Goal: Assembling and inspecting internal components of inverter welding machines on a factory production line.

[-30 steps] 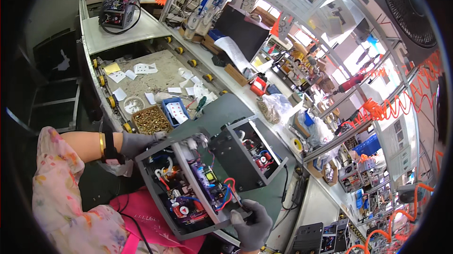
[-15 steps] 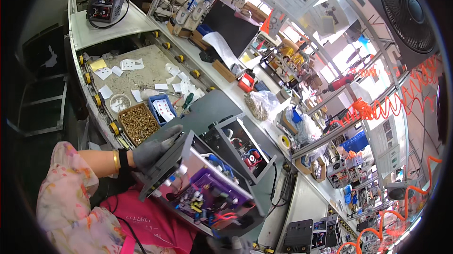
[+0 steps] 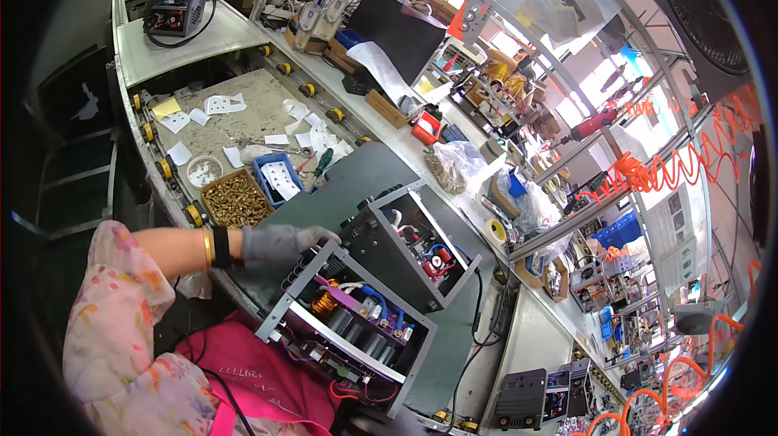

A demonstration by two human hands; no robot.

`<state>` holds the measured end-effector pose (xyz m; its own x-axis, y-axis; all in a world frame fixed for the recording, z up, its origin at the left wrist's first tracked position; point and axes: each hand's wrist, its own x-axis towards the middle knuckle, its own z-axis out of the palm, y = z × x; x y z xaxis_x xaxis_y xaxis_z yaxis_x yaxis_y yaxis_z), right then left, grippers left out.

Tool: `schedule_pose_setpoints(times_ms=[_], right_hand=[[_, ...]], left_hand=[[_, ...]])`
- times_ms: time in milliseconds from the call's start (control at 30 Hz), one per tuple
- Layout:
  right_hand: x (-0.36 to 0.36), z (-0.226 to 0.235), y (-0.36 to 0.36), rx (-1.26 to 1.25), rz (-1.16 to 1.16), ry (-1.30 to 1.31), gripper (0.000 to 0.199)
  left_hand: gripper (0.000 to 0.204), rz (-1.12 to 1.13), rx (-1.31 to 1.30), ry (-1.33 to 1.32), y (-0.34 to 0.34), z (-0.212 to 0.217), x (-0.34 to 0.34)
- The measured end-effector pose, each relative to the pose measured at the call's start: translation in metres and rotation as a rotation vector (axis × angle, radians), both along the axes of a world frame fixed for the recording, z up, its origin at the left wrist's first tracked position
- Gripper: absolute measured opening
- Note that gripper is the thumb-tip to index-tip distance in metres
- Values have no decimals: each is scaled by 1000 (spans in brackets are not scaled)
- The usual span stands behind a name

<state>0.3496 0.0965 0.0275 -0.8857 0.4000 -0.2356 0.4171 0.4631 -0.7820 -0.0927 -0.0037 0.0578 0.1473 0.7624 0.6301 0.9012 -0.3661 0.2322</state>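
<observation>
My left hand [image 3: 279,243], in a grey glove, grips the top left corner of an open metal chassis [image 3: 348,331]. The chassis stands tipped on its side against my pink apron [image 3: 259,383], its inside facing up, showing a copper coil, black capacitors, purple boards and red and blue wires. A second open chassis [image 3: 413,250] sits right behind it on the grey mat [image 3: 356,177]. My right hand is out of sight below the tipped chassis.
A box of brass screws [image 3: 235,199], a blue tray [image 3: 279,179], a green-handled screwdriver [image 3: 322,162] and a white bowl [image 3: 203,170] lie left of the mat. A bag of screws [image 3: 454,164] and cluttered shelves stand behind. Closed units [image 3: 519,399] sit lower right.
The chassis has gone from lying flat in both hands to standing tipped on its side. My right hand has dropped out of view at the bottom edge.
</observation>
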Motion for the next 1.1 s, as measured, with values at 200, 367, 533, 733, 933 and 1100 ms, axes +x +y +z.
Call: schedule_pose_setpoints(times_ms=[200, 367, 533, 733, 933, 1100], right_hand=[[-63, 106, 132, 398, -329, 373, 51], [-146, 88, 250, 931, -401, 72, 62], [-175, 65, 306, 487, -433, -96, 63], [-186, 81, 290, 175, -368, 275, 63], [-166, 112, 209, 816, -106, 550, 100], [-154, 96, 173, 954, -71, 485, 82]], left_hand=[[63, 191, -763, -1513, 65, 14, -55], [100, 187, -1092, -1670, 116, 1, -45], [95, 119, -1272, -1854, 138, -15, -49], [80, 3, -1081, -1515, 148, -22, -42], [90, -89, -598, -1988, 168, -18, -51], [92, -182, -498, -1863, 175, -13, -71]])
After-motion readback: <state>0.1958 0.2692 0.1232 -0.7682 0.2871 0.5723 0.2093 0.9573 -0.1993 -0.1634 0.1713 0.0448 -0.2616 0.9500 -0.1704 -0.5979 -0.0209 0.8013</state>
